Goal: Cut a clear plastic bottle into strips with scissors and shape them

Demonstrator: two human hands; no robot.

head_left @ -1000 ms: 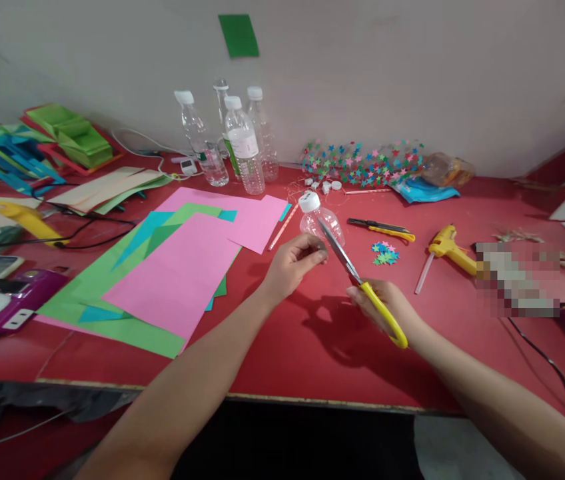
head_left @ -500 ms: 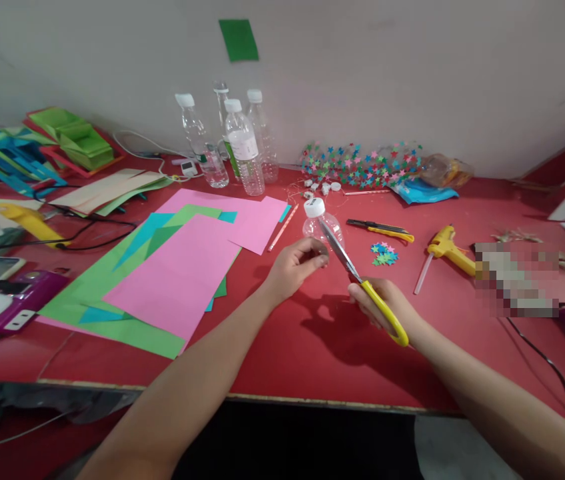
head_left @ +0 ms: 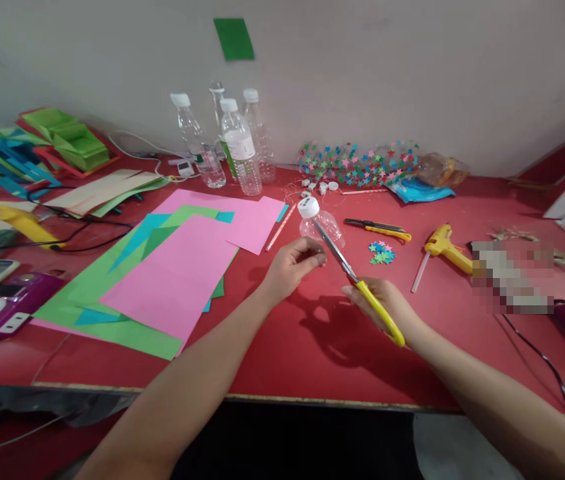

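My left hand (head_left: 296,267) is closed in a pinch at the lower edge of a cut-off clear bottle top (head_left: 330,228), which has a white cap (head_left: 308,207) and tilts to the left. In my right hand (head_left: 382,300) are yellow-handled scissors (head_left: 380,312), fingers wrapped round the grips. The scissors' blades point up and left, against or just in front of the bottle top, and look nearly closed. Exactly where the blades meet the plastic I cannot tell. Just right of the blades lies a small pile of coloured paper stars (head_left: 381,253).
Pink and green paper sheets (head_left: 172,273) cover the left of the red table (head_left: 282,360). Several bottles (head_left: 242,150) stand by the wall, beside a star-covered clear plastic piece (head_left: 357,163). A cutter knife (head_left: 377,228) and yellow glue gun (head_left: 447,250) lie right, a power strip (head_left: 17,303) left.
The bottle top has tipped a little further left in my left hand. The scissors have shifted slightly with it, and the whole view has moved a little.
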